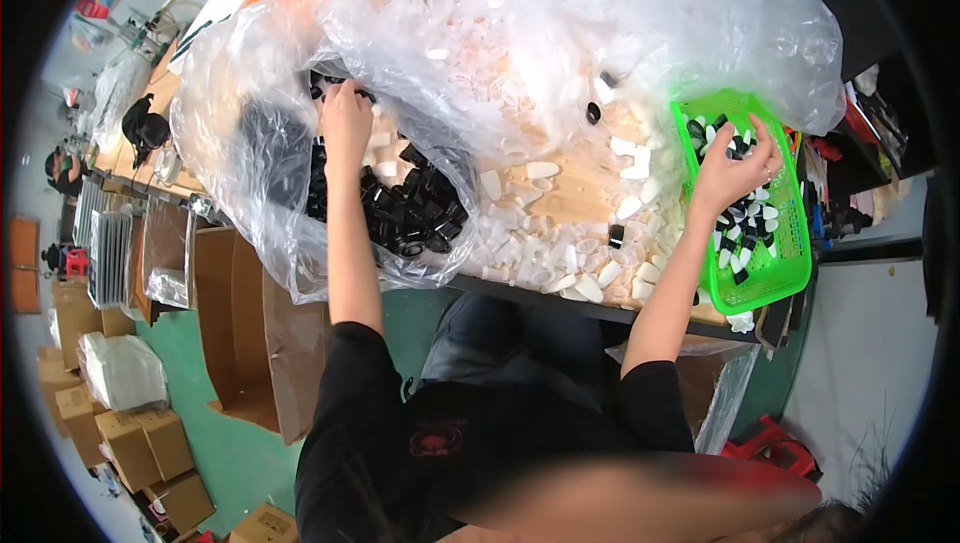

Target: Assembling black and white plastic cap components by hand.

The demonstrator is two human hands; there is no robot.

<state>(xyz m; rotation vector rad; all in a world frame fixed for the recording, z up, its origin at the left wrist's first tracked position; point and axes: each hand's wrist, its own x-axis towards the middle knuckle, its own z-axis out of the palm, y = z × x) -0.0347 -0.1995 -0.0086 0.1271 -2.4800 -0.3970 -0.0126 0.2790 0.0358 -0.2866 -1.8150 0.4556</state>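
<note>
My left hand (346, 115) reaches into a clear plastic bag (275, 248) at the left, its fingers bunched and pointing down. Small black plastic pieces show around the fingertips, which are partly hidden, so what they grip cannot be made out. More black pieces (412, 205), short and hollow-looking, lie heaped in the bag, with a few pale ones among them. At the right, my right hand (738, 171) hovers over a bright green basket (790, 288), thumb and fingers apart with nothing visible between them. Small black and white pieces (745, 228) are scattered inside that basket.
White and translucent pieces (575, 265) spread over the wooden table (575, 205) between bag and basket. Large clear plastic sheeting (640, 3) covers the table's far side. An open cardboard box (240, 328) stands below at the left, and a red stool (775, 448) at the lower right.
</note>
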